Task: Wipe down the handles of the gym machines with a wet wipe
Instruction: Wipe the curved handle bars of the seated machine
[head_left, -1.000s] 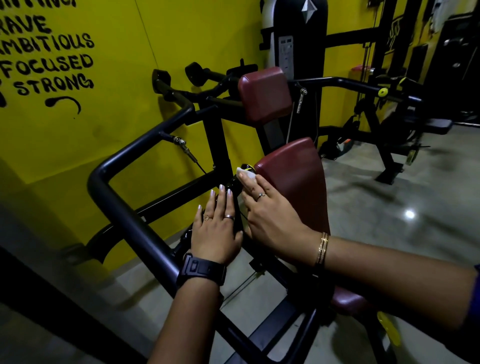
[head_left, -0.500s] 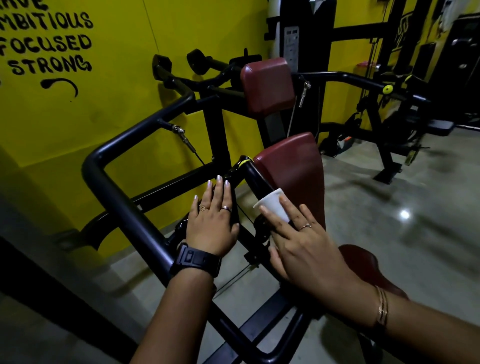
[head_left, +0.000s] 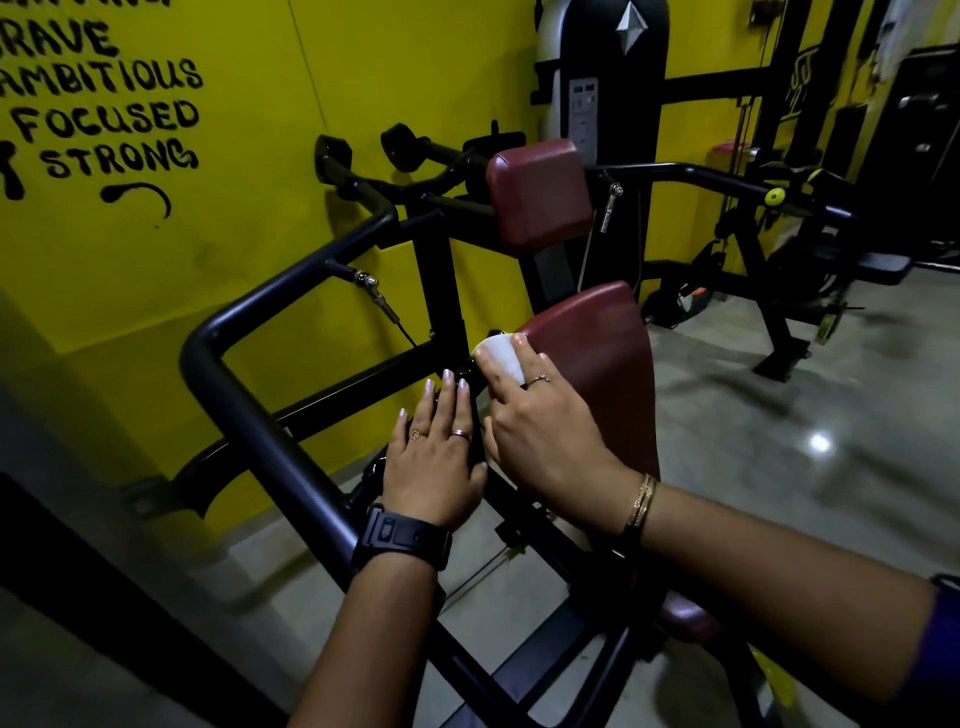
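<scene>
I see a white wipe (head_left: 501, 356), a black machine frame (head_left: 249, 415) and two dark red pads (head_left: 540, 192). The wall (head_left: 363, 78) is bright yellow with black painted lettering (head_left: 104, 98). The floor (head_left: 779, 441) is glossy grey. The watch (head_left: 402, 535) is black, the bangles (head_left: 640, 501) gold, the sleeve (head_left: 943, 639) blue.

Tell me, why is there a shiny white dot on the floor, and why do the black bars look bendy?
Head view: the dot is probably a lamp's glare on the glossy floor; the wide-angle lens bends the black bar; the yellow wall is bright, the foreground dim; the far machines look smeared, the wet wipe sharp.
</scene>
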